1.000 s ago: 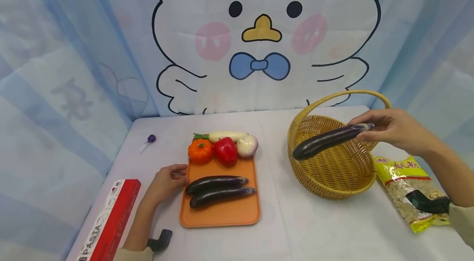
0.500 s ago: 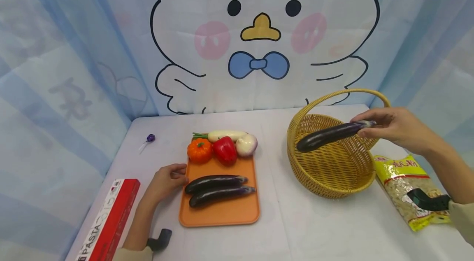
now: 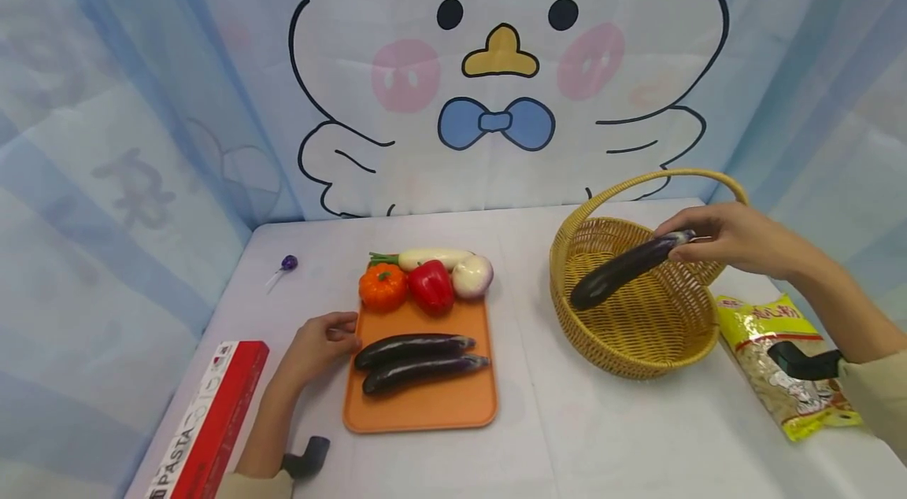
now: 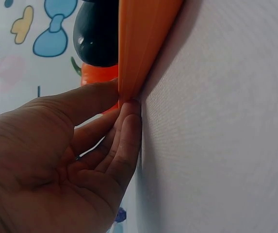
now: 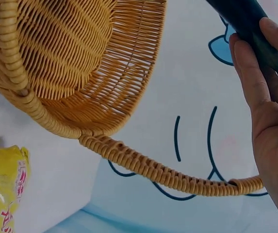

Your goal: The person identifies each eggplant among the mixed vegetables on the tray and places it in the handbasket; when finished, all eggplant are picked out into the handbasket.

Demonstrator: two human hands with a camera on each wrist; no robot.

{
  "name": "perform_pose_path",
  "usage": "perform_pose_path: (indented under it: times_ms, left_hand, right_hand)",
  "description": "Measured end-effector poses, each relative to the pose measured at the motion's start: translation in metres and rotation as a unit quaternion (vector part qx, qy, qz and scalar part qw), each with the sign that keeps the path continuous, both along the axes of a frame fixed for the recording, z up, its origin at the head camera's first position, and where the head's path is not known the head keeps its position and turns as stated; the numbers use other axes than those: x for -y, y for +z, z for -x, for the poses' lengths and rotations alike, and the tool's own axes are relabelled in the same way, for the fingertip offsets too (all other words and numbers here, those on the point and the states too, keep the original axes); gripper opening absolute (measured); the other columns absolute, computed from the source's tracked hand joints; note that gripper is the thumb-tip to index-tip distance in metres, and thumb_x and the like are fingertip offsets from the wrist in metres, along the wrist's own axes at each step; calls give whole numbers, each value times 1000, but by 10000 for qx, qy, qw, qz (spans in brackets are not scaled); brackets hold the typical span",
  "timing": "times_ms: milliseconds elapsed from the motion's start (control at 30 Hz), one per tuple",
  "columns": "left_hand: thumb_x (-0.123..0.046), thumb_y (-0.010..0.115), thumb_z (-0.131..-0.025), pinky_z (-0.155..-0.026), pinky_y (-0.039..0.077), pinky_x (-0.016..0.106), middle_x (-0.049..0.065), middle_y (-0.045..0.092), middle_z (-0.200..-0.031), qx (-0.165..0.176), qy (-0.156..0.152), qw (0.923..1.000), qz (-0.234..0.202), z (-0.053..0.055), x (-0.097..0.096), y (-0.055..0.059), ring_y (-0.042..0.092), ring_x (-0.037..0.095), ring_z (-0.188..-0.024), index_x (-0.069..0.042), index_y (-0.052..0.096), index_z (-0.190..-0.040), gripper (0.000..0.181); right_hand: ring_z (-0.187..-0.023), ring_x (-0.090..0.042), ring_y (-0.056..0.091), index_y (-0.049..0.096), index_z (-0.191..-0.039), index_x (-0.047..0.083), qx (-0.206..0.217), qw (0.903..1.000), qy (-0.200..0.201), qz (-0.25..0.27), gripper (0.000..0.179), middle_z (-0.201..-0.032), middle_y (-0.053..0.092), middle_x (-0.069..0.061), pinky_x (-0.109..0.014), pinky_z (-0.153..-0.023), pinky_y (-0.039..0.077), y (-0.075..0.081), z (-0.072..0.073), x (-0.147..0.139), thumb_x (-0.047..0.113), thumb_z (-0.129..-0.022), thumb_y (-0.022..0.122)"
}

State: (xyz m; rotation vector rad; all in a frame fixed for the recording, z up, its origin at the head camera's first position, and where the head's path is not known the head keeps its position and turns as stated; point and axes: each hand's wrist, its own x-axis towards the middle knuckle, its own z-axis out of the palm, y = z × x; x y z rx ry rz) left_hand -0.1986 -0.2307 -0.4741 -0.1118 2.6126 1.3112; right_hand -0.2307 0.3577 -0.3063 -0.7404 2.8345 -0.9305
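Observation:
My right hand (image 3: 730, 239) grips an eggplant (image 3: 623, 271) by its stem end, thumb on one side and fingers on the other. The eggplant hangs tilted over the wicker basket (image 3: 602, 353), its blunt end lower and toward the left. In the right wrist view the basket's handle (image 5: 168, 177) arches near the wrist. At the left, my left hand (image 3: 319, 349) pinches the edge of an orange tray (image 3: 425, 416), with the thumb at the rim (image 4: 129, 53) and the fingers lower down. Two more eggplants (image 3: 425, 375) lie side by side on that tray.
An orange pumpkin (image 3: 383, 289), a red bell pepper (image 3: 431, 288), a white radish (image 3: 434, 259) and a round white-purple vegetable (image 3: 472, 279) fill the tray's far end. A yellow bag (image 3: 786, 365) lies right of the basket. A pasta box (image 3: 220, 420) and lollipop (image 3: 288, 264) are at left.
My right hand has shifted slightly left over the basket, and the eggplant's blunt end has tipped lower. The left hand and the tray stay where they were.

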Motion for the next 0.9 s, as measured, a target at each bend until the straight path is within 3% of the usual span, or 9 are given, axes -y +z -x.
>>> perform_pose_path:
  times_ms: [167,567,900]
  left_hand:
    - [-18,74,-90,-90,53,43,8,67,-115,24,-17,10000,-14,2,0,0,66,22,-97,-5,58,-136,50]
    - [-20,75,-90,-91,53,44,7,67,-115,71,40,10000,-4,2,0,0,66,21,-97,-7,58,-136,51]
    - [-19,73,-91,-92,52,43,7,67,-114,49,12,10000,-46,1,0,-1,66,21,-97,-7,58,-136,50]
  right_hand:
    - [-84,-18,66,70,-119,11,129,9995,249,131,28,-108,69,-4,-26,-67,51,-2,13,3,11,-91,72]
    - [-70,-16,57,68,-121,11,221,9984,496,-133,29,-99,70,-1,-29,-59,44,-1,31,1,11,-92,71]
    - [-78,-19,63,70,-116,16,566,9953,774,-134,24,-101,70,0,-31,-65,49,-16,48,-1,17,-92,72]
